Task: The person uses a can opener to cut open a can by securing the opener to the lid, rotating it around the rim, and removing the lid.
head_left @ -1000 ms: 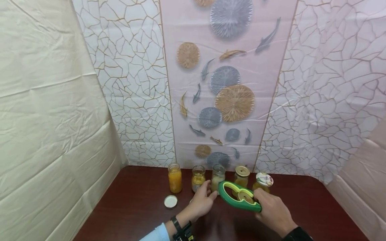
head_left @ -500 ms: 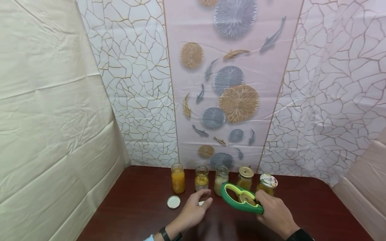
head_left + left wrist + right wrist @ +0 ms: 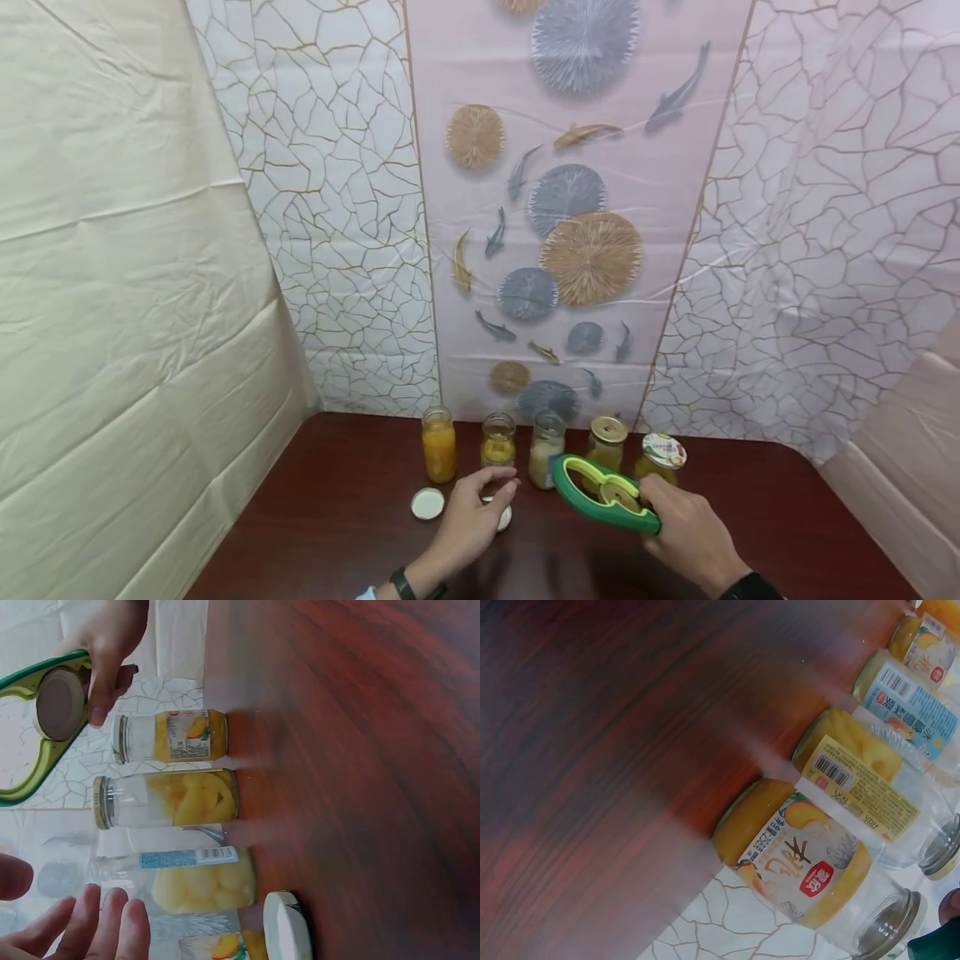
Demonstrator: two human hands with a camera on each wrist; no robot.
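Three of your five jars look done: the left jar (image 3: 439, 450), the second jar (image 3: 498, 448) and the middle jar (image 3: 545, 462) stand uncapped at the table's (image 3: 322, 525) far side; the gold-lidded jar (image 3: 606, 454) and the rightmost jar (image 3: 802, 862) are left, lids on; your right hand (image 3: 690, 529) grips the green opener (image 3: 611, 515) in front of them, a gold lid (image 3: 617, 495) apparently seated in it; your left hand (image 3: 467, 518), loosely parted and holding nothing, hovers by the near white lid (image 3: 504, 518); another lid (image 3: 427, 503) lies farther left.

Light-blue left sleeve (image 3: 366, 594), slim black left wristband (image 3: 402, 584), black right wristband (image 3: 750, 587)
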